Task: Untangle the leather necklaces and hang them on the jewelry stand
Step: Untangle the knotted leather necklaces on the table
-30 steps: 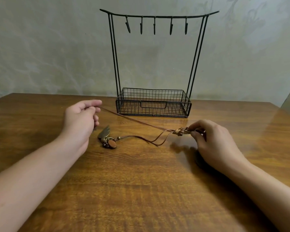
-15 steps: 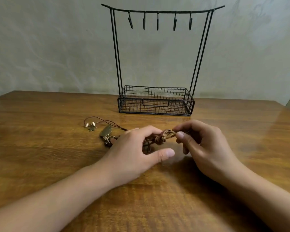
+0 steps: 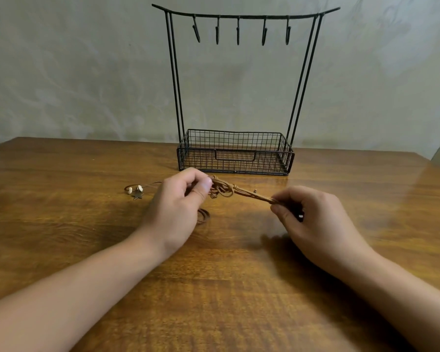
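Head view: left hand (image 3: 178,207) and right hand (image 3: 313,219) pinch tangled leather necklaces (image 3: 239,193), cords running left-right.

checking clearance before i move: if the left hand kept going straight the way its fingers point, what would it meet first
Probably the knotted leather cords that the left hand already pinches; beyond them, the wire basket of the jewelry stand seems next, though depth is hard to judge.

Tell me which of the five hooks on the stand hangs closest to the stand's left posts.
The leftmost hook. It hangs from the top bar right beside the left pair of posts and slants more than the other four. All five are bare.
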